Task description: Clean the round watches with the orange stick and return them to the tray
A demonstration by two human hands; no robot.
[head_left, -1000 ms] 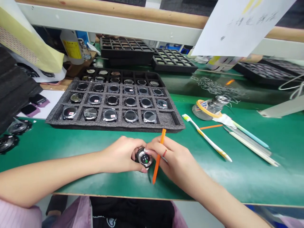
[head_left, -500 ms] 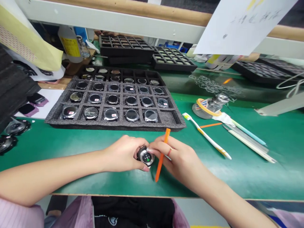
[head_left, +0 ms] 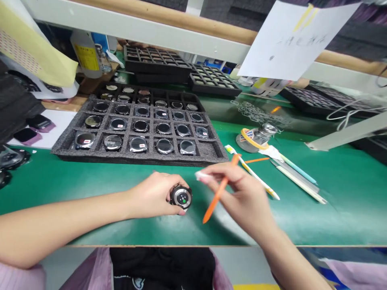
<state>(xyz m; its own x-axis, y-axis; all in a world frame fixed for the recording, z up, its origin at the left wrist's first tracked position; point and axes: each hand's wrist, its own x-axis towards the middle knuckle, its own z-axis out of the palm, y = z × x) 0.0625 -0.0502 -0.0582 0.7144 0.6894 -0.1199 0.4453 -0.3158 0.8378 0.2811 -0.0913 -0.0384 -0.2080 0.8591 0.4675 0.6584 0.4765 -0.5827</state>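
We count one held watch (head_left: 182,197), one white wad (head_left: 199,175), two orange sticks (head_left: 211,206), one toothbrush (head_left: 262,184), one banded bottle (head_left: 260,135) and two purple-framed watches (head_left: 28,135); in the near tray (head_left: 136,159), five front-row watches (head_left: 138,144), then six in each of the next two rows.

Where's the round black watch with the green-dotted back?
In the head view, the round black watch is below centre, held in the left hand, left of the right hand and in front of the dark grey foam tray.
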